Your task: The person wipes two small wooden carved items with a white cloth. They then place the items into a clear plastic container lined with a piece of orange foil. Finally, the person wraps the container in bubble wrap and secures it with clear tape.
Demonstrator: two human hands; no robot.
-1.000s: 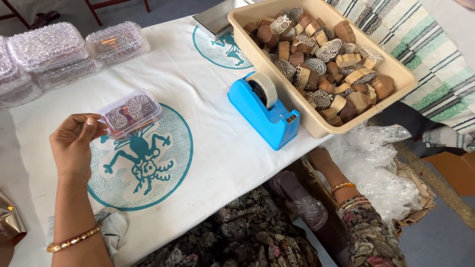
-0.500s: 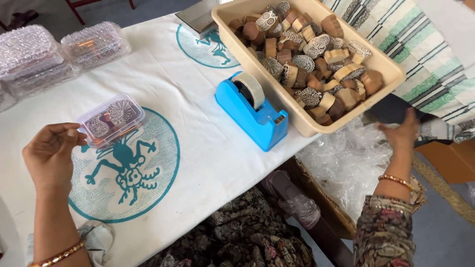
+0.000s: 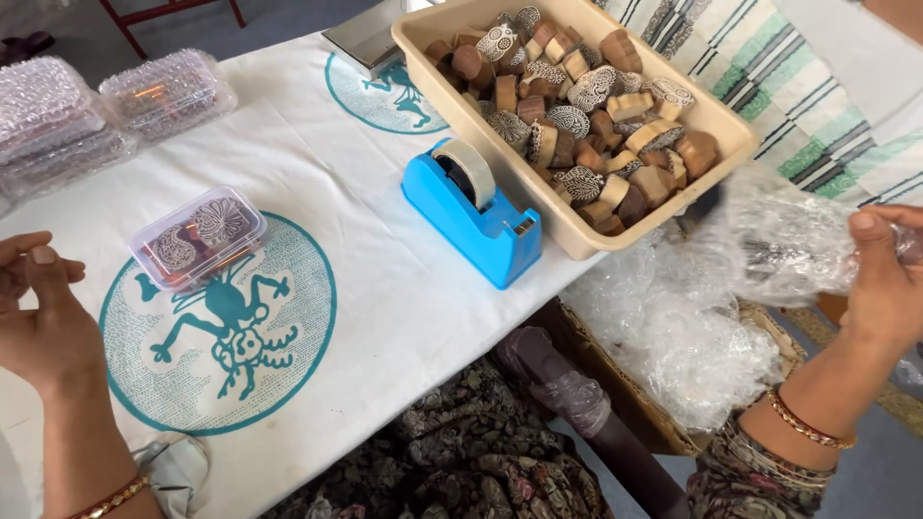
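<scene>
Gripping a sheet of clear bubble wrap (image 3: 769, 240) at three o'clock, my right hand (image 3: 889, 279) has its fingers closed on the film's edge. My left hand (image 3: 43, 322), at nine o'clock, holds nothing, fingers loosely curled above the table (image 3: 385, 317). One small clear plastic box (image 3: 197, 237) with two carved blocks inside lies at ten o'clock, just beside my left hand but apart from it, on a teal printed emblem. One blue tape dispenser (image 3: 471, 211) stands at twelve o'clock, between that box and one beige tray (image 3: 711, 120) heaped with carved wooden blocks, too many to count. Two or three bubble-wrapped parcels (image 3: 168, 91) sit at eleven o'clock. More loose wrap fills a basket (image 3: 615, 384) at four o'clock.
</scene>
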